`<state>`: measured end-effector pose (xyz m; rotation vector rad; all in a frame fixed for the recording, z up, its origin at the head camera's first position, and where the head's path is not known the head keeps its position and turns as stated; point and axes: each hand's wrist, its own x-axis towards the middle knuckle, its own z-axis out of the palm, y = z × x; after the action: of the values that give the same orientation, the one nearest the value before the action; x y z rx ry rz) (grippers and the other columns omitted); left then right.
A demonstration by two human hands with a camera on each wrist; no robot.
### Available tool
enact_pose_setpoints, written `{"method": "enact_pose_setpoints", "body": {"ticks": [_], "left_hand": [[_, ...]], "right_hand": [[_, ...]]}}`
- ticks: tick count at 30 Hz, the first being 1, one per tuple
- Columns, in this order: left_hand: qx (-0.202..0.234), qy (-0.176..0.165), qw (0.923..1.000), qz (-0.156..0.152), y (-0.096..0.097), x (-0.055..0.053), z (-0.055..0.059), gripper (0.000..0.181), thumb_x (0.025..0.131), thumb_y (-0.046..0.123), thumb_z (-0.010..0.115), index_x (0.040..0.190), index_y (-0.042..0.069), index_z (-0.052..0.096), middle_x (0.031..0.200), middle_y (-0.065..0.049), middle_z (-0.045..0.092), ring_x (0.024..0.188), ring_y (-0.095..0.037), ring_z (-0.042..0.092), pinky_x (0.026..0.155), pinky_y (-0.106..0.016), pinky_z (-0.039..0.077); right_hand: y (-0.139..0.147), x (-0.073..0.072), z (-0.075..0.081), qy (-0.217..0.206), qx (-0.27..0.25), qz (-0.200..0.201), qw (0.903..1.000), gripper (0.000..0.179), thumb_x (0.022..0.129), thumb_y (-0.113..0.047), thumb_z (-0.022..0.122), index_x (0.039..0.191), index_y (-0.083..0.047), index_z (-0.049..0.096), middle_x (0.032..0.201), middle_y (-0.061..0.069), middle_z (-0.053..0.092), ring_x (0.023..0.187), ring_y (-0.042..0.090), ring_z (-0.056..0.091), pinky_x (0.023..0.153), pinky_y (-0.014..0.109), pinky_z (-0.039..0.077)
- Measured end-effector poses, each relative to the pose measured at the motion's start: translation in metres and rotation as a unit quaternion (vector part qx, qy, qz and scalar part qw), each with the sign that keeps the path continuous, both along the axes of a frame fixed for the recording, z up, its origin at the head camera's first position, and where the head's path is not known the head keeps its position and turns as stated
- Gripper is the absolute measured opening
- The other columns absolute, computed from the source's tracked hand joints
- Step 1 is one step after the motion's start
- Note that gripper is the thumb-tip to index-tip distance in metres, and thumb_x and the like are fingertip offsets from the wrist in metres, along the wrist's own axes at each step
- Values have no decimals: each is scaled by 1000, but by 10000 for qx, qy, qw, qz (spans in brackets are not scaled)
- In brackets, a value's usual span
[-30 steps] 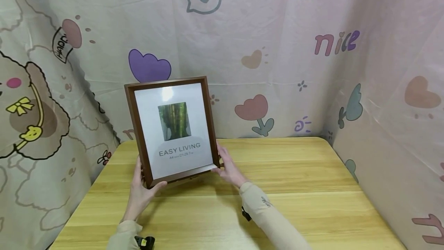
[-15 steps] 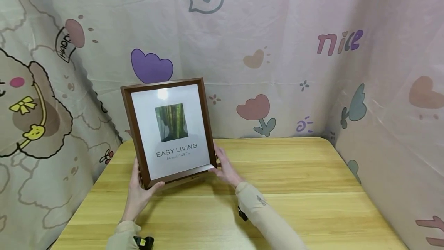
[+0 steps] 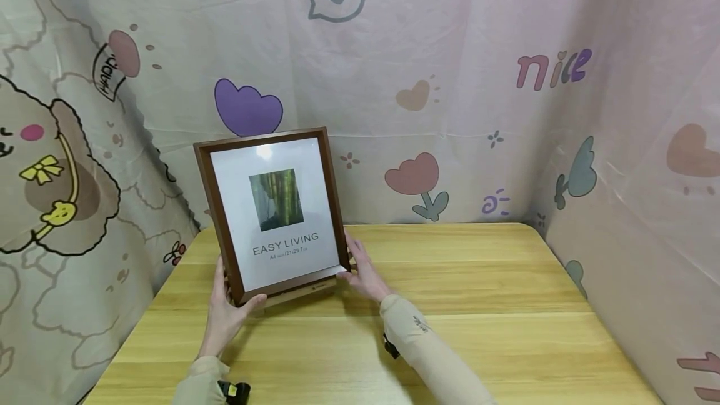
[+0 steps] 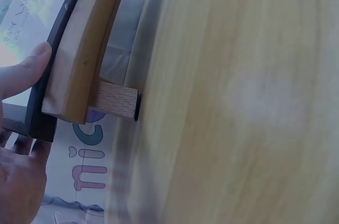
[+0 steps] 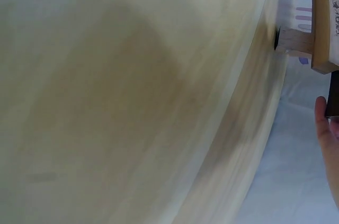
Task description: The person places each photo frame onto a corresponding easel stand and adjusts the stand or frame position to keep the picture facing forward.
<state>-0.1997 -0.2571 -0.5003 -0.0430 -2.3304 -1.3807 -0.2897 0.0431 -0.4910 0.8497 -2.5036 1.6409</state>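
Observation:
A brown picture frame [image 3: 275,214] leans back above the table, its lower edge slanted. Behind the glass is a white sheet reading "EASY LIVING" with a green bamboo picture. My left hand [image 3: 222,311] grips the lower left corner, thumb over the front edge and fingers at the side. At the lower right corner, my right hand [image 3: 365,274] holds the frame between thumb and fingers. Right under the frame's lower edge runs a pale wooden bar [image 4: 79,49], also seen in the head view. A short wooden foot [image 4: 116,99] with a dark end sticks out from it toward the tabletop.
The light wood table [image 3: 478,299] extends to the right and toward the front. Close behind its far edge hangs a printed curtain [image 3: 349,67], which continues along both sides.
The frame and both hands have shifted slightly left and down in the head view, while the background has drifted right. More of the pale bar shows under the frame. Both grips stay the same.

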Motion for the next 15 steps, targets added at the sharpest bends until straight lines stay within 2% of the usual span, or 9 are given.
{"method": "enact_pose_setpoints", "body": {"ticks": [2, 3, 4, 6, 8, 12, 15], "left_hand": [[74, -124, 9999, 27, 0, -1, 0, 128, 79, 7, 86, 163, 27, -9, 160, -27, 28, 138, -47, 40, 118, -18, 35], [117, -195, 9997, 32, 0, -2, 0, 129, 79, 7, 86, 162, 27, -10, 161, -28, 26, 140, -49, 38, 122, -32, 35], [166, -260, 9995, 28, -1, -2, 0, 129, 79, 8, 86, 162, 28, -11, 162, -28, 24, 141, -50, 36, 122, -45, 34], [273, -364, 9990, -3, -1, -3, 1, 130, 79, 8, 86, 162, 27, -13, 164, -28, 18, 144, -55, 30, 115, -68, 29], [271, -458, 9986, -12, -2, -3, 0, 129, 79, 10, 86, 162, 23, -13, 166, -28, 15, 145, -56, 27, 115, -68, 27], [141, -545, 9984, 26, -3, -4, -4, 122, 80, 14, 86, 163, 13, -3, 162, -31, 23, 143, -56, 30, 115, -69, 29], [86, -576, 9983, 62, -4, -4, -5, 117, 80, 16, 86, 163, 11, 2, 158, -31, 29, 141, -55, 34, 113, -70, 30]], "right_hand": [[0, 0, -1, -57, 49, -33, 10000, 102, 87, 8, 69, 164, -25, 10, 150, 20, 38, 123, 34, 52, 109, 51, 49], [0, 0, -1, -56, 149, -83, 9998, 99, 88, 5, 70, 164, -21, 12, 154, 22, 37, 128, 38, 51, 112, 53, 46], [0, 0, -1, -71, 242, -129, 9996, 96, 89, 2, 70, 163, -18, 13, 157, 22, 35, 134, 40, 48, 115, 54, 42], [0, 0, -1, -155, 454, -193, 9987, 90, 91, -7, 72, 162, -9, 17, 159, 23, 35, 139, 42, 45, 119, 54, 37], [0, 0, 0, -261, 647, -226, 9973, 88, 92, -15, 73, 160, -3, 20, 157, 24, 40, 141, 41, 45, 120, 53, 35], [-3, 1, -1, -416, 527, -92, 9977, 87, 92, -16, 73, 159, 0, 20, 144, 27, 54, 123, 40, 61, 108, 50, 50], [-5, 1, -2, -350, 413, -71, 9985, 86, 91, -14, 74, 159, -2, 22, 137, 27, 59, 115, 39, 66, 103, 48, 54]]}}
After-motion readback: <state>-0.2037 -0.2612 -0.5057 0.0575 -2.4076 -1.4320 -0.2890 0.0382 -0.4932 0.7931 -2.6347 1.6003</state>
